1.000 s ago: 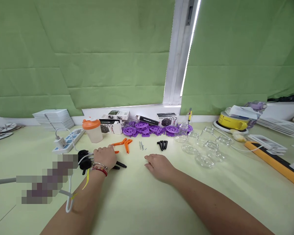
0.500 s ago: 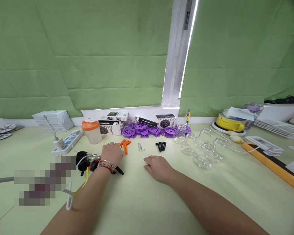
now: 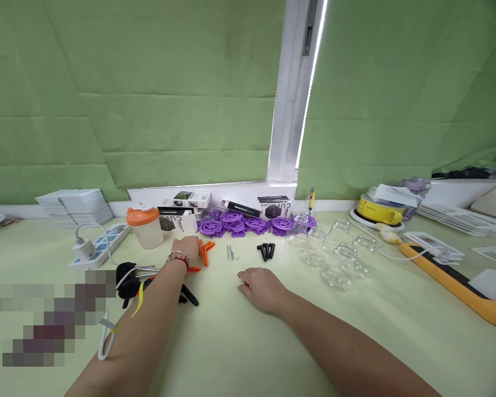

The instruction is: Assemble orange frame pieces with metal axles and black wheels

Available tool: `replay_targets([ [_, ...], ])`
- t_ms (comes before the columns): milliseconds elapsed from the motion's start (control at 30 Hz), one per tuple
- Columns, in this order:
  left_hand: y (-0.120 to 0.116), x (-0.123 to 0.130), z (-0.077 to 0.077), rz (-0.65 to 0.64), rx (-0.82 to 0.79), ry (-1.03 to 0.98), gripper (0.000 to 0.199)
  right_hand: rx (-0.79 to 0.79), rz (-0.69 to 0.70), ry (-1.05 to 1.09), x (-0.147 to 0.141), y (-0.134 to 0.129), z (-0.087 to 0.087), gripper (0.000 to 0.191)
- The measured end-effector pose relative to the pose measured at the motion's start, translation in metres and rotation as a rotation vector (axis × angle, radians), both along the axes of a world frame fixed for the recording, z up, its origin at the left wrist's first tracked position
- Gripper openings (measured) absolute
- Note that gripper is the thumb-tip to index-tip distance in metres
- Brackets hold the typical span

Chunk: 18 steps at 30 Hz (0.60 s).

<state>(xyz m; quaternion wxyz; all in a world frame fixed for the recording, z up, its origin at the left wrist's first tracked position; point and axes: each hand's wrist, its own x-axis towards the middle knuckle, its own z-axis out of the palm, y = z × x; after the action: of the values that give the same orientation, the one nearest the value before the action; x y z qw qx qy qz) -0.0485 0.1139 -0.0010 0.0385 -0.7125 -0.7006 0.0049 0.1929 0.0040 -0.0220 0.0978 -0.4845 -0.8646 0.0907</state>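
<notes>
My left hand [image 3: 187,248] reaches over the table beside the orange angled plastic pieces [image 3: 206,251]; its fingers are curled down behind the knuckles, so what they touch is hidden. Under that forearm lie black-handled tools with metal rods [image 3: 128,281] and a black stick-like part [image 3: 189,295]. My right hand [image 3: 262,288] rests low over the tabletop, index finger and thumb apart, nothing between them. Beyond it are several small black L-shaped pegs [image 3: 266,251] and a few silver screws [image 3: 230,252].
Purple wheel-shaped parts [image 3: 256,224] and cup holder boxes [image 3: 275,207] line the back. Clear glass-like vessels [image 3: 336,277] stand right, near a yellow pot [image 3: 379,210] and an orange-black bar [image 3: 450,281]. An orange-lidded cup [image 3: 147,234] and power strip [image 3: 107,245] sit left.
My left hand has moved forward, away from the black tools and up beside the orange pieces. The right hand stays nearly in place. The view has shifted slightly.
</notes>
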Motion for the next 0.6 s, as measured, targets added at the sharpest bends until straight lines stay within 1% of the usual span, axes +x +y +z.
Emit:
replay_targets([
  [100, 0.002, -0.002, 0.0, 0.007, 0.025, -0.011, 0.021, -0.01, 0.003, 0.006, 0.0, -0.001, 0.001, 0.017],
  [300, -0.003, -0.001, 0.004, 0.057, 0.089, -0.059, 0.03, 0.003, 0.004, 0.01, 0.0, 0.001, -0.002, 0.018],
  [500, -0.012, 0.002, 0.005, 0.063, 0.076, -0.094, 0.027, -0.001, -0.004, -0.009, 0.0, 0.002, -0.003, 0.018],
  [600, -0.016, 0.005, 0.008, 0.073, 0.074, -0.104, 0.025, -0.017, -0.016, 0.007, 0.001, 0.001, -0.003, 0.018],
])
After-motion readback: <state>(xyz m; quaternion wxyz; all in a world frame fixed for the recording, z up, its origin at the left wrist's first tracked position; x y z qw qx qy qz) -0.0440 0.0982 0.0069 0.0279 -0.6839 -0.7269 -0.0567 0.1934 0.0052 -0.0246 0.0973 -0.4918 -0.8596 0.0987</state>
